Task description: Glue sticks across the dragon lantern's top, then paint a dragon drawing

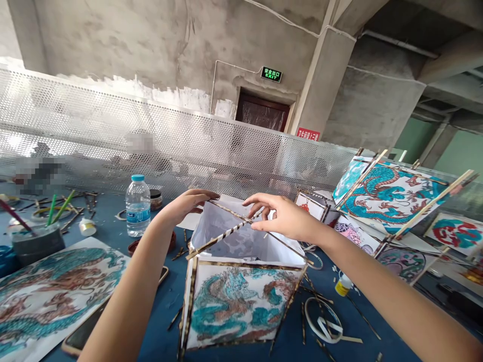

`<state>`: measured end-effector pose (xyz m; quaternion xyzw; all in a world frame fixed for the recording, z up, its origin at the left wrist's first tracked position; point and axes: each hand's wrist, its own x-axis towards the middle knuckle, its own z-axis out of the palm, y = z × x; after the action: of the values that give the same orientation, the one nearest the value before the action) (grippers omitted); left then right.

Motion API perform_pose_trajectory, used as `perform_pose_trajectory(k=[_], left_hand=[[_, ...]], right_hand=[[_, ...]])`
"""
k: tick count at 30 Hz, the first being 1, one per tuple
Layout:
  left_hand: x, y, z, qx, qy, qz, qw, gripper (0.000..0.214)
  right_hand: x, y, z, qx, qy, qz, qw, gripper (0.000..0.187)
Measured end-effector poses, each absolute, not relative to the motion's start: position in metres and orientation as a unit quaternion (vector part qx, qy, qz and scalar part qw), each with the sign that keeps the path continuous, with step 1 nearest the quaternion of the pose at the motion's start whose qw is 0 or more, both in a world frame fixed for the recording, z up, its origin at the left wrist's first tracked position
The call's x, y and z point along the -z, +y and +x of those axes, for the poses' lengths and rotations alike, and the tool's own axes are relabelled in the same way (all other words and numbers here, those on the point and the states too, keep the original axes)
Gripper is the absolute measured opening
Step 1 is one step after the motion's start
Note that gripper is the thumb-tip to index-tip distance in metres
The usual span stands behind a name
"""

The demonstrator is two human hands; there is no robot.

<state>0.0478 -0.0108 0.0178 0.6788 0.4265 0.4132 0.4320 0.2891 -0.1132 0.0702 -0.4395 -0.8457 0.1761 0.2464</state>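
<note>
A paper lantern point(241, 301) with a blue-green and brown dragon painting and a dark stick frame stands in front of me, open at the top. Two thin mottled sticks cross over its opening. My left hand point(190, 205) is at the far left corner, its bent fingers on the end of one diagonal stick point(228, 210). Near the crossing, my right hand point(281, 215) has curled fingers and thumb about the upper end of the striped stick point(222, 235); the exact contact is partly hidden. That stick's lower end rests on the near left corner.
Left are a dragon painting point(64, 286), a phone point(85, 327), a water bottle point(138, 206) and a brush cup point(37, 244). A tape roll point(323, 319), glue bottle point(343, 285) and loose sticks lie right. Another lantern point(392, 193) stands beyond; a perforated metal screen point(211, 151) runs behind.
</note>
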Motion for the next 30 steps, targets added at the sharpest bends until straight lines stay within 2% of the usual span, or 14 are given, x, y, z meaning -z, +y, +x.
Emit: perform_pose_trajectory(k=[11, 15, 20, 24, 30], left_hand=[[-0.018, -0.011, 0.052, -0.413, 0.430, 0.680, 0.427, 0.030], [-0.017, -0.011, 0.051, -0.412, 0.420, 0.688, 0.425, 0.030], [-0.017, -0.010, 0.052, -0.420, 0.423, 0.680, 0.426, 0.031], [-0.016, -0.008, 0.052, -0.437, 0.411, 0.676, 0.429, 0.032], [-0.015, -0.006, 0.053, -0.449, 0.406, 0.672, 0.426, 0.032]], right_hand=[[-0.073, -0.119, 0.286, -0.074, -0.890, -0.410, 0.188, 0.042], [-0.070, -0.114, 0.287, -0.118, -0.890, -0.400, 0.183, 0.042], [-0.065, -0.103, 0.287, -0.241, -0.845, -0.413, 0.241, 0.030], [-0.061, -0.098, 0.287, -0.292, -0.824, -0.409, 0.262, 0.031], [-0.058, -0.099, 0.288, -0.241, -0.829, -0.398, 0.311, 0.033]])
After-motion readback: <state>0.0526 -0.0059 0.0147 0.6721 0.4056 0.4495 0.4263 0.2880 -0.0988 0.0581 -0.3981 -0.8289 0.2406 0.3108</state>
